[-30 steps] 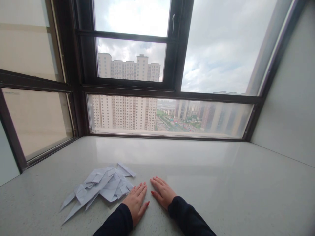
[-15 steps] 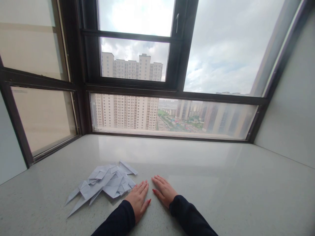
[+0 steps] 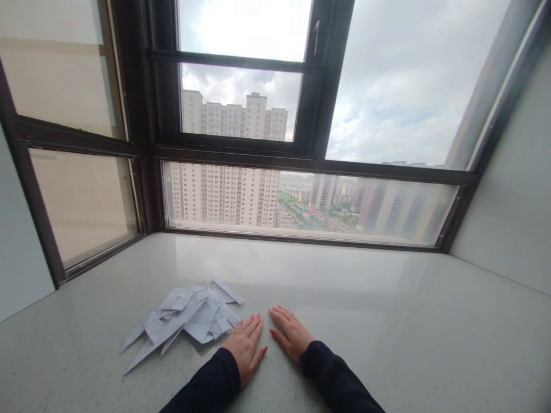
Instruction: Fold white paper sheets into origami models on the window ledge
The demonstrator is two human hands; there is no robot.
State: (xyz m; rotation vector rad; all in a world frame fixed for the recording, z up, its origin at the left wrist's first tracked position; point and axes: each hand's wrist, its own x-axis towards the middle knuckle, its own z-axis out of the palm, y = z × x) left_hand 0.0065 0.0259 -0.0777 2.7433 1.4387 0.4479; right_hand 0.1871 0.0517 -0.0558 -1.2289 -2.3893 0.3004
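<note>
My left hand (image 3: 245, 347) lies flat on the pale speckled sill, fingers stretched out and thumb apart, holding nothing. Just beyond its fingertips and to the left is a heap of folded white paper pieces (image 3: 189, 312), several of them pointed and overlapping. Whether the left fingertips touch the nearest paper, I cannot tell. My right hand (image 3: 291, 334) rests palm down on the bare sill to the right, its fingers extended and nothing in it. A narrow gap separates the two hands. Dark sleeves cover both wrists.
The stone sill (image 3: 387, 327) reaches forward to a dark window frame (image 3: 301, 239). A side window (image 3: 81, 206) stands at the left and a white wall (image 3: 512, 218) at the right. Tall buildings (image 3: 232, 189) show outside through the glass.
The whole view has shifted slightly, so everything appears a little further right. Both hands and the paper heap keep their places on the sill.
</note>
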